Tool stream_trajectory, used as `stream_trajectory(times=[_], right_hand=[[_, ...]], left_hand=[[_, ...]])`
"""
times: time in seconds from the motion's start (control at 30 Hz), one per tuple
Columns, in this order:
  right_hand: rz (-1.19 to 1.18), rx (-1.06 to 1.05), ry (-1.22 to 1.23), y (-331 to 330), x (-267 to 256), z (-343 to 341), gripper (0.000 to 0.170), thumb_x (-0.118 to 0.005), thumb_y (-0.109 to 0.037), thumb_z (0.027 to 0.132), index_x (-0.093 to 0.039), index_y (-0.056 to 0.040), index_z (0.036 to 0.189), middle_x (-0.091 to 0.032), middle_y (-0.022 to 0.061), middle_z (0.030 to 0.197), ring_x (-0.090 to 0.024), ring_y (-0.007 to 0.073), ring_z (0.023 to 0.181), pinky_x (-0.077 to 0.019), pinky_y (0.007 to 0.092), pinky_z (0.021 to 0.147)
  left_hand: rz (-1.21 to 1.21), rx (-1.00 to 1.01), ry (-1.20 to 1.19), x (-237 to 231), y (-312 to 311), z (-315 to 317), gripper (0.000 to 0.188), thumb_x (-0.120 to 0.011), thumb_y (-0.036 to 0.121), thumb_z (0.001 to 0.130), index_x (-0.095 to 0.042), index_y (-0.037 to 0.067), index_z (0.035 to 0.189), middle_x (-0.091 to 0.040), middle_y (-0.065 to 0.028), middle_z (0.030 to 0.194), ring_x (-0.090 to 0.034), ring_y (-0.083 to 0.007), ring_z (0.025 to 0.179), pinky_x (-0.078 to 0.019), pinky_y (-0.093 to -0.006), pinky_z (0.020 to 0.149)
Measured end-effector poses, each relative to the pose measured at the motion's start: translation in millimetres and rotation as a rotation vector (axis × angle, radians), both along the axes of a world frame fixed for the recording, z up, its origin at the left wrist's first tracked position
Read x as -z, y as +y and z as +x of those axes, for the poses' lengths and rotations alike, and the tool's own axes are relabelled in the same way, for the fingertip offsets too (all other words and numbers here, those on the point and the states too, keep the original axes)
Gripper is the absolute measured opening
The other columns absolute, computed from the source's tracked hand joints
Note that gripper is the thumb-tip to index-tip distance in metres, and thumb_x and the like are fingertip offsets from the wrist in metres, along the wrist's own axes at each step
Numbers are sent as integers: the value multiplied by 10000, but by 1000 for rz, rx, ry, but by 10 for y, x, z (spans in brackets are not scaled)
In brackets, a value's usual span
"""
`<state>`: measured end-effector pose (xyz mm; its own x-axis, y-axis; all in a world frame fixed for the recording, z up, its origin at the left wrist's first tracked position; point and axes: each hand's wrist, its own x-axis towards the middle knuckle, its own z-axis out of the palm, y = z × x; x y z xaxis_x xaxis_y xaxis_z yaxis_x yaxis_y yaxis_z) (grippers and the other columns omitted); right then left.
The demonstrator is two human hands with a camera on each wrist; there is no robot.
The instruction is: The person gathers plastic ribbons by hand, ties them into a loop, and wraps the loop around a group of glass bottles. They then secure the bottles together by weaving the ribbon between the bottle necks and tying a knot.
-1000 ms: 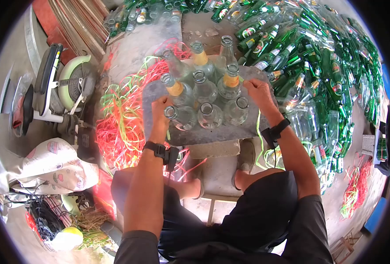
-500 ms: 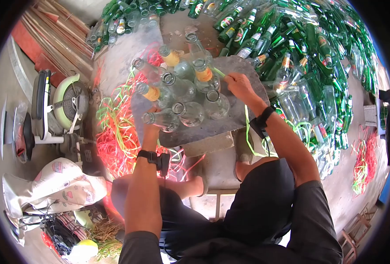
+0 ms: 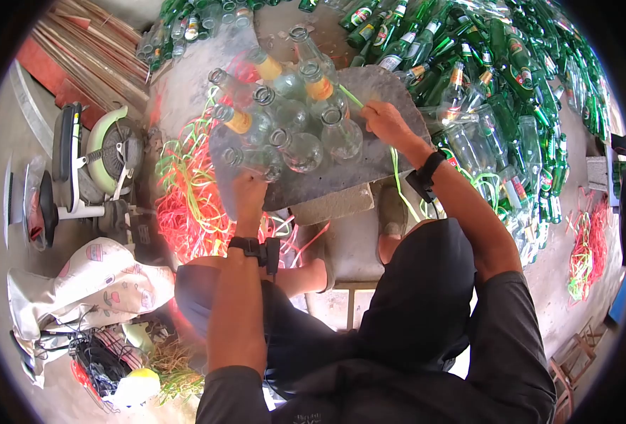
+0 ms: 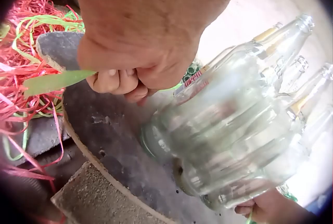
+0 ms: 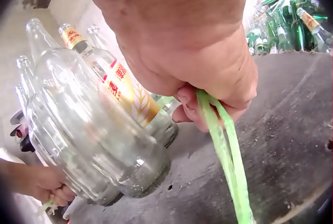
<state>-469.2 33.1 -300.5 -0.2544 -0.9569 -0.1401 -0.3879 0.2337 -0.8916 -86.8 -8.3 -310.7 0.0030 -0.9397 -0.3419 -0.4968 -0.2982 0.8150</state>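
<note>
Several clear glass bottles (image 3: 302, 152), some with yellow neck labels, stand bunched on a dark round-edged slab (image 3: 320, 192), toward its left side. My left hand (image 3: 249, 194) is curled beside the nearest left bottle and grips a green plastic strap (image 4: 57, 82), whose flat end sticks out of the fist. On the right, my right hand (image 3: 390, 127) pinches a doubled green strap (image 5: 234, 172) over the slab. From that hand a taut stretch runs to the far side of the bottles, and a loose length hangs down at the slab's near edge. The strap's path behind the bottles is hidden.
A pile of green beer bottles (image 3: 496, 78) spreads over the floor at the right and back. Red and green strapping (image 3: 192, 205) lies heaped left of the slab. Farther left stands a scooter-like wheel (image 3: 115, 152); a concrete block (image 3: 334, 205) sits under the slab's near edge.
The bunch of bottles has shifted left across the slab. My right hand now stands farther from the bottles, with strap stretched between; my left hand has come slightly nearer my body.
</note>
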Motion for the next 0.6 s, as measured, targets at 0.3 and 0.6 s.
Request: stream_trajectory(times=[0.3,0.6], right_hand=[[244,-9,-219,525,-330,64,279,-528,-233,934,-672,5,913,-644,81,685,-599,185,577,-477,353,548],[221,-86,-216,839,-308,187,314,-536,-271,954,-667,14,937,-632,72,723,-550,143,556,-413,312,467]], left_hand=[[-49,-94,138,-176,395,-272,211,-567,104,905,-693,-8,779,-524,20,580,-441,-61,522,-306,-293,456],[161,-216,322,-439,734,-536,191,-552,181,995,-677,38,1013,-502,33,632,-387,-51,456,-286,-247,396]])
